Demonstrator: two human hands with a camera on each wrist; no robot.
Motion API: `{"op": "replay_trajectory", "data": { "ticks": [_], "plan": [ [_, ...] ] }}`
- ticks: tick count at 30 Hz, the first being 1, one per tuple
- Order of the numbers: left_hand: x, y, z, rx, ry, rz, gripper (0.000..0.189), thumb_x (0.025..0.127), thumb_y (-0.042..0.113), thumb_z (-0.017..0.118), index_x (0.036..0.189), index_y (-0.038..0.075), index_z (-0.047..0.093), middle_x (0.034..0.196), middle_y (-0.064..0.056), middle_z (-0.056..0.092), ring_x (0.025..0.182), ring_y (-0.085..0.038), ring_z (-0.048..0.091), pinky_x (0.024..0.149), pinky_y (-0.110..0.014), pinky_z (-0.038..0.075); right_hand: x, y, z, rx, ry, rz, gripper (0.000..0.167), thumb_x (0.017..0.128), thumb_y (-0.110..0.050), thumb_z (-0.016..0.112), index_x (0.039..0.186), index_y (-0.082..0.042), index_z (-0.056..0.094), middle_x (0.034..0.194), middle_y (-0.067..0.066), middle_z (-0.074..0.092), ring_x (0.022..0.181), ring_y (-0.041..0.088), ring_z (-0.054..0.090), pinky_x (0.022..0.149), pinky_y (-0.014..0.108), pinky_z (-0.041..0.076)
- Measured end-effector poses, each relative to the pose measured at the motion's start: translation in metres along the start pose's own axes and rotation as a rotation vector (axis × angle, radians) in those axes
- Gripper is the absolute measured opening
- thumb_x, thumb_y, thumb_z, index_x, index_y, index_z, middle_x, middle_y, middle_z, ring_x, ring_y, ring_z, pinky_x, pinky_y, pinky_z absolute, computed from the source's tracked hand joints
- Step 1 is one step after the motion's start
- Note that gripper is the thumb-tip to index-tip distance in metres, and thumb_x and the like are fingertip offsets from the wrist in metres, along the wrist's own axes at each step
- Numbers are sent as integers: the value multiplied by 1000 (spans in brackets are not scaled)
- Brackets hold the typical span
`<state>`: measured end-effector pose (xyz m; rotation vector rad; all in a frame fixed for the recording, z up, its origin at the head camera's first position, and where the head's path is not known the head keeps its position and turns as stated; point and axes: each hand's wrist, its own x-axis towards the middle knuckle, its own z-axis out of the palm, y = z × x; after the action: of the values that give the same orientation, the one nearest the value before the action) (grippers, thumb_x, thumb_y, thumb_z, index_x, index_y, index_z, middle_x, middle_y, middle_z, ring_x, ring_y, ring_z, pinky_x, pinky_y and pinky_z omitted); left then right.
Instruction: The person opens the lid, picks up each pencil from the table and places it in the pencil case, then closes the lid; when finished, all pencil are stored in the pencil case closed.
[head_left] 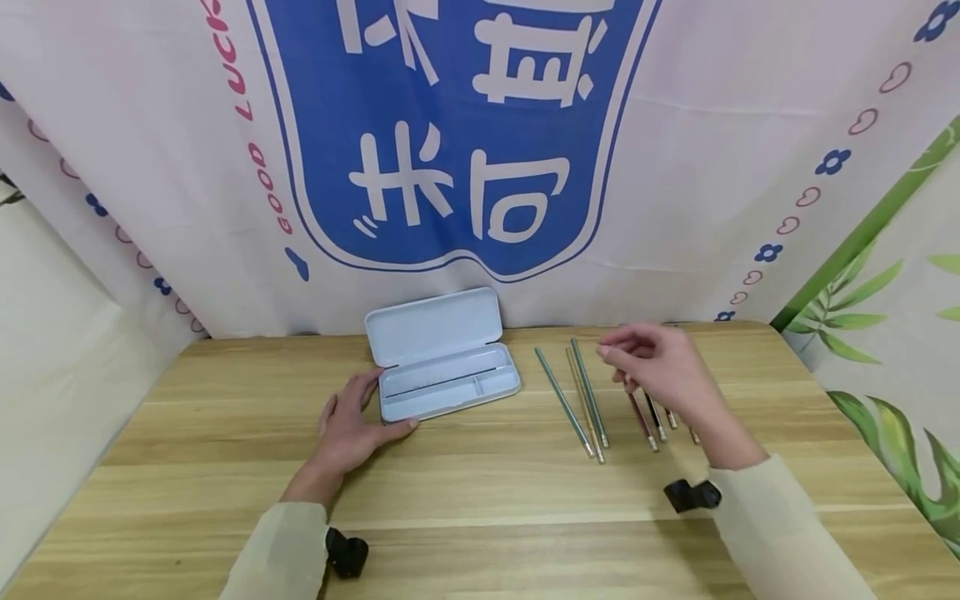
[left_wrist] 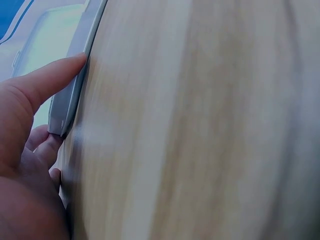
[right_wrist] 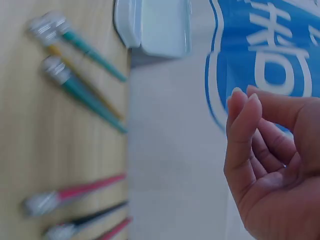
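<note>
A light blue pencil case point(head_left: 450, 400) stands with its lid point(head_left: 435, 325) raised against the cloth. My left hand point(head_left: 352, 433) grips its left end, the thumb point(left_wrist: 60, 75) on the front edge and the fingers round the far side of the corner. To the right of the case lie two teal pencils point(head_left: 558, 396) and a gold pencil point(head_left: 584, 392), eraser ends toward me. My right hand point(head_left: 660, 367) is raised above a second group, including a red pencil point(head_left: 643, 421) and a black pencil point(head_left: 655, 417). Its fingers are curled, fingertips close together, nothing between them; it partly hides this group.
The wooden table point(head_left: 480, 517) ends at a hanging cloth point(head_left: 675, 208) with a blue printed badge, right behind the case. A leaf-patterned wall covering point(head_left: 885, 333) is on the right. Each sleeve carries a small black device point(head_left: 347, 553) at the cuff.
</note>
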<state>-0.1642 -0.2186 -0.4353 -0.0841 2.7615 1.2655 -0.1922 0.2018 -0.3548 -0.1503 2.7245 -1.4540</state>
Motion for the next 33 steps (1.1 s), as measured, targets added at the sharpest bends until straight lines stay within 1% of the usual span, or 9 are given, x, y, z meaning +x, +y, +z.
{"op": "replay_trajectory", "data": {
  "ticks": [5,10,15,18,22,26,30,32,33],
  "plan": [
    [0,0,0,-2,-1,-3,101,86,39,90,166,15,33,175,-17,35,164,-38,30,134,-62,-8,-17,32,-15,32,74,86,34,105,-31,73,125,-4,71,100,12,76,78,18,73,64,30,64],
    [1,-1,0,-2,3,2,100,86,39,90,165,15,33,175,-16,35,164,-38,30,134,-62,-8,-26,58,-25,89,108,143,39,105,-26,72,129,4,67,93,3,75,74,11,70,64,28,63],
    [1,-2,1,-8,5,1,101,86,39,91,165,15,33,174,-17,35,164,-38,31,133,-63,-8,-32,83,-32,95,99,191,39,106,-22,71,130,8,65,91,1,75,74,10,70,65,28,64],
    [1,-2,1,-11,4,2,101,86,39,91,165,16,34,174,-16,36,164,-39,31,133,-63,-8,-36,97,-39,138,82,230,39,105,-20,71,130,9,64,88,-4,75,73,8,70,64,26,63],
    [2,-2,2,-10,6,7,99,86,38,91,165,16,34,174,-16,35,164,-38,31,133,-63,-9,-40,116,-52,256,54,284,29,104,-18,73,125,3,68,87,-12,74,74,6,68,65,23,62],
    [1,-2,2,-6,7,6,99,86,39,91,164,16,35,174,-16,35,164,-38,31,133,-63,-9,-42,131,-63,335,32,319,11,105,-19,72,113,-13,74,89,-16,74,76,3,68,67,21,61],
    [1,-2,2,-3,4,-1,99,86,39,91,165,16,35,174,-16,35,164,-38,31,133,-63,-9,-45,139,-71,340,31,338,5,105,-20,72,105,-24,75,87,-17,74,76,2,68,65,20,60],
    [1,-2,2,0,3,-3,100,86,40,91,165,16,34,175,-16,35,164,-38,30,133,-63,-9,-45,141,-73,314,30,350,3,104,-22,73,107,-23,75,87,-16,74,76,3,69,65,22,60],
    [1,-2,2,2,2,-3,100,86,40,91,165,16,34,175,-16,34,164,-38,30,133,-63,-9,-45,142,-74,293,29,354,8,104,-24,73,111,-19,74,87,-16,74,77,3,69,65,22,60]
  ]
}}
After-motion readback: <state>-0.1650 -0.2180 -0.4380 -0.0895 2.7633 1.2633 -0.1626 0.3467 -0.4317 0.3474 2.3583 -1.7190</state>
